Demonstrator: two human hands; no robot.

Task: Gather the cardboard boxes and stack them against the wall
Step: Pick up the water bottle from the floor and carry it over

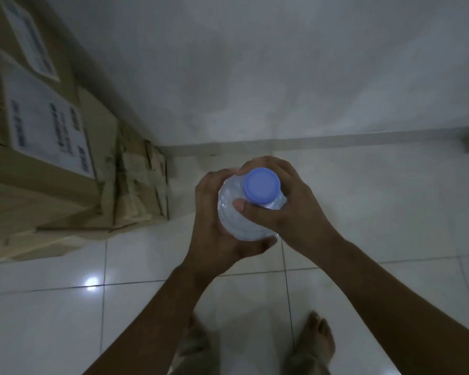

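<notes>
Gripping a clear plastic bottle [236, 223] above the white tiled floor [65, 320]. Wrapping its body with the left hand [214, 228], curled round the side and underneath. Clamping the shoulder just below the blue cap [261, 186] with the right hand [293, 212], thumb pressed onto the plastic. Off to the left, stacked against the wall [255, 63]: cardboard boxes [38, 190] bearing white labels [49, 131], well apart from both hands, with crumpled cardboard [138, 185] leaning beside them in the corner.
</notes>
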